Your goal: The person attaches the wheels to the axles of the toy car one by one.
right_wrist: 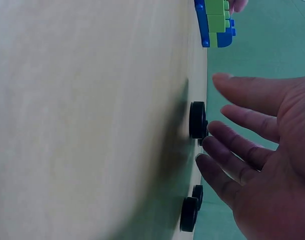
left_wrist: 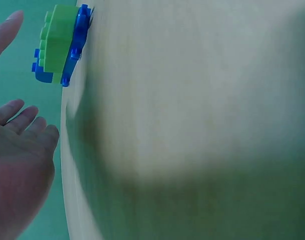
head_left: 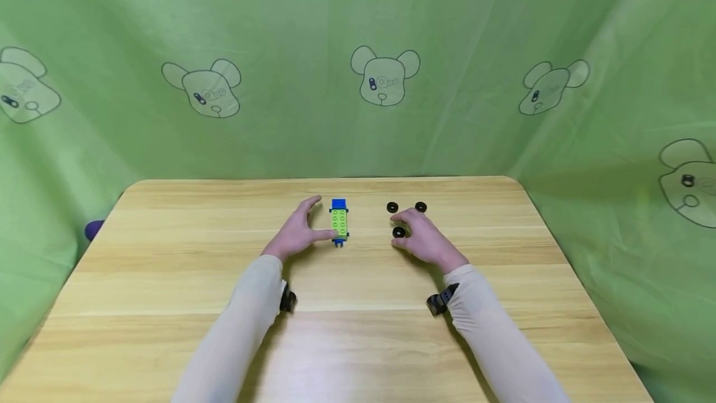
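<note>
A toy car body (head_left: 339,222) of building blocks stands on the table, with a lime green studded block on a blue base and a blue block at its far end. My left hand (head_left: 298,231) is spread to its left, the thumb overlapping the near end in the head view. Its fingers hold nothing. Over to the right, my right hand (head_left: 423,240) hovers beside a black toy wheel (head_left: 398,232), thumb and fingers parted around it without gripping. The right wrist view shows that near wheel (right_wrist: 197,120) lying flat just off the fingertips.
Two more black wheels, a left one (head_left: 393,207) and a right one (head_left: 421,206), lie farther back. Another wheel (right_wrist: 189,214), hidden by the right hand in the head view, shows in the right wrist view. A green curtain (head_left: 313,123) surrounds the wooden table (head_left: 358,341).
</note>
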Demonstrator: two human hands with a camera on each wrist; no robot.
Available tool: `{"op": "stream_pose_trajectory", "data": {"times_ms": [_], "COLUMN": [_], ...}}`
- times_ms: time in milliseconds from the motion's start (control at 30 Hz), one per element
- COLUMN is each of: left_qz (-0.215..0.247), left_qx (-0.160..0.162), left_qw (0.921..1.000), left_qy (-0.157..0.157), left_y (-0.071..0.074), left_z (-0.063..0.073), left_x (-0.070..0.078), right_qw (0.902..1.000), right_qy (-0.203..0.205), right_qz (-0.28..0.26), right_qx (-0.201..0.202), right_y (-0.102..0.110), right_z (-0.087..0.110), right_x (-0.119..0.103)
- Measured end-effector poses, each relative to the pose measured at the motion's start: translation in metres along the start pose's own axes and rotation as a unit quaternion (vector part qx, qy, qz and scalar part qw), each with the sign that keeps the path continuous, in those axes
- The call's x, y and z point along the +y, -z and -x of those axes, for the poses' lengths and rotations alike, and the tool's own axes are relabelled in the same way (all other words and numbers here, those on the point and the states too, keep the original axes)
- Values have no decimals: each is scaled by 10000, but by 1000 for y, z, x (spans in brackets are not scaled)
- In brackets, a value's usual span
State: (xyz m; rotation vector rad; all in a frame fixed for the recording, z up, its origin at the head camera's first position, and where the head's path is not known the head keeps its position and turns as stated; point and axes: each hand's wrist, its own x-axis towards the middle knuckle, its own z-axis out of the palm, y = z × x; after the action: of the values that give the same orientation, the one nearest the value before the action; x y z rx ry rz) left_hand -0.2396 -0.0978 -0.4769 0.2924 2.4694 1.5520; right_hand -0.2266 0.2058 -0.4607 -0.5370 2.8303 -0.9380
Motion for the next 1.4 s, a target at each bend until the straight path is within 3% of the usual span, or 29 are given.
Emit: {"op": "stream_pose_trajectory", "data": {"times_ms": [567,1100,1400], "left_qz": [-778,-959,-942], "left_qx": [-645,-818,-738], "left_qw": [9948,9919,9926], "left_qy": [-142,-131,-206], "left_y": [-12,-14,-16], "left_z": [-30,-34,-36], "left_x": [11,12,9], "right_qw": [9995,9990,9993], "right_qy": [-245,-196,-180], "right_qz": [202,372,301], "right_qx": [-78,-126,-100], "right_y": [-4,-3,-3], "right_z": [-6,-10,-9], "right_x": [3,6,6]}}
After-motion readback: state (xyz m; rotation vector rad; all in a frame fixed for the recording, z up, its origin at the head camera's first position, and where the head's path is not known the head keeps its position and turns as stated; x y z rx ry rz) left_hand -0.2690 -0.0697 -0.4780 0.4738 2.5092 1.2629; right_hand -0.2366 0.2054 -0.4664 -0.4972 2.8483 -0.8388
